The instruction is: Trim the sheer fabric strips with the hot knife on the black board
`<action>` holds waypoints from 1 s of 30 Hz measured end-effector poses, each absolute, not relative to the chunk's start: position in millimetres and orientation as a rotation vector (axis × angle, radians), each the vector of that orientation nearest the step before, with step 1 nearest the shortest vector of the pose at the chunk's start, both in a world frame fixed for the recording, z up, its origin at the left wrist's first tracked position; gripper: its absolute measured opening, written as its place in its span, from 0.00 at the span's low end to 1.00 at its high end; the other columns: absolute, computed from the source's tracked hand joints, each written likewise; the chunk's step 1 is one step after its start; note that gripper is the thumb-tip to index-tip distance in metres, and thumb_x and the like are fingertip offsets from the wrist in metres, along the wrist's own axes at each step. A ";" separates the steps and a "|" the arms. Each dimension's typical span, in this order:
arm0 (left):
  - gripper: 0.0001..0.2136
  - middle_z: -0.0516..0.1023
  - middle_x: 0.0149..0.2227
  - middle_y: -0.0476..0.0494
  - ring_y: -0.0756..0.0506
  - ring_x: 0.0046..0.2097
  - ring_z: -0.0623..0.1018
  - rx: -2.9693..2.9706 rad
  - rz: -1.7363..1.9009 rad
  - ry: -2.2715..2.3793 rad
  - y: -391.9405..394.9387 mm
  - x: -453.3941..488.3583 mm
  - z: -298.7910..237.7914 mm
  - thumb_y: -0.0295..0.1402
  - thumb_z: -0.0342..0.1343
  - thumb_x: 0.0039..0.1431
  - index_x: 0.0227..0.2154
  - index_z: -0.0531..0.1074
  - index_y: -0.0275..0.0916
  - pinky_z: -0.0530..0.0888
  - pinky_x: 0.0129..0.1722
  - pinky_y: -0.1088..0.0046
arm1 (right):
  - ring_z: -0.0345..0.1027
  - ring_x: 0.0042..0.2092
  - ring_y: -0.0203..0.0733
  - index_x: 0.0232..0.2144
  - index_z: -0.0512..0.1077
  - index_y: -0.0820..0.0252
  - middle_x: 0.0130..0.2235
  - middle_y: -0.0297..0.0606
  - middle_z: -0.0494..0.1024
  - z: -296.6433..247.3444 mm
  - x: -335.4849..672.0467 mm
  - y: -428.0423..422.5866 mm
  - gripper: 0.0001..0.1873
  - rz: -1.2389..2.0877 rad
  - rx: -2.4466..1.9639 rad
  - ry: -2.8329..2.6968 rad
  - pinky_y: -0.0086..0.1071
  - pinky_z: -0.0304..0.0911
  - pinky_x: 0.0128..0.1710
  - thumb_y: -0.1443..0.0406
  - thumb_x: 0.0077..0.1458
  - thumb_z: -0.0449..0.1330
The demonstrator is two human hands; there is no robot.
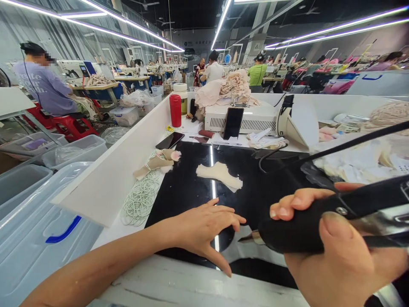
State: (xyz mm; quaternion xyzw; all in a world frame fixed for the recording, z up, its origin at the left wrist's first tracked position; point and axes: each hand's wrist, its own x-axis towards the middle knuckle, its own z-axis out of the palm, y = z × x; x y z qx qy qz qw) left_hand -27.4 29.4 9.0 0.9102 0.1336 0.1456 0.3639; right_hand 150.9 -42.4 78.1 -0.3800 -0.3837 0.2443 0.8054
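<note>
One metal-tipped black tool point(295, 232) fills the gripping right hand point(341, 260) — left hand point(204, 226) splayed over glossy board point(182, 183).

The left forearm point(111, 264) reaches in bare across the near left corner of the black work board point(182, 175), wrist fairly straight. The left hand point(201, 226) is palm down over its near edge, fingers loosely bent, thumb spread towards that edge. The right hand point(345, 264), by the near right corner, is curled in a grip, thumb uppermost.
</note>
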 end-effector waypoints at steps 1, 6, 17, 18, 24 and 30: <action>0.29 0.71 0.69 0.37 0.31 0.73 0.66 2.346 0.372 0.340 29.5 -27.9 8.4 0.43 0.78 0.52 0.51 0.70 0.44 0.48 0.74 0.34 | 0.69 0.25 0.43 0.43 0.73 0.52 0.28 0.27 0.76 77.6 152.3 -41.4 0.22 0.520 -0.816 -0.815 0.37 0.74 0.23 0.64 0.46 0.76; 0.29 0.76 0.64 0.37 0.30 0.74 0.63 2.357 0.292 0.373 29.6 -28.1 11.9 0.43 0.77 0.54 0.55 0.70 0.44 0.47 0.75 0.35 | 0.70 0.25 0.42 0.45 0.72 0.51 0.30 0.28 0.77 67.9 151.5 -39.3 0.21 0.523 -0.793 -0.872 0.39 0.73 0.25 0.62 0.51 0.74; 0.32 0.76 0.63 0.38 0.32 0.75 0.63 2.354 0.258 0.368 31.5 -28.1 13.1 0.47 0.75 0.56 0.59 0.71 0.45 0.44 0.75 0.36 | 0.71 0.27 0.43 0.49 0.72 0.51 0.33 0.29 0.77 56.7 150.9 -42.0 0.19 0.522 -0.788 -0.952 0.41 0.74 0.29 0.63 0.58 0.72; 0.32 0.77 0.63 0.39 0.31 0.75 0.63 2.349 0.250 0.362 32.0 -28.2 13.3 0.48 0.75 0.56 0.59 0.71 0.45 0.44 0.75 0.37 | 0.71 0.28 0.43 0.49 0.72 0.50 0.33 0.29 0.77 55.7 150.7 -41.6 0.18 0.513 -0.792 -0.965 0.42 0.75 0.29 0.63 0.59 0.71; 0.28 0.66 0.72 0.37 0.28 0.76 0.59 2.392 0.240 0.350 33.7 -31.0 16.2 0.48 0.75 0.55 0.53 0.73 0.44 0.46 0.74 0.33 | 0.71 0.27 0.42 0.47 0.72 0.52 0.31 0.29 0.77 62.5 153.3 -40.1 0.19 0.509 -0.785 -0.915 0.40 0.74 0.27 0.63 0.55 0.72; 0.13 0.60 0.75 0.40 0.28 0.76 0.57 2.516 0.260 0.348 37.3 -37.5 19.8 0.41 0.71 0.63 0.45 0.77 0.43 0.49 0.74 0.35 | 0.70 0.26 0.43 0.44 0.72 0.53 0.29 0.27 0.77 77.8 165.1 -41.7 0.23 0.457 -0.865 -0.793 0.39 0.72 0.25 0.62 0.45 0.74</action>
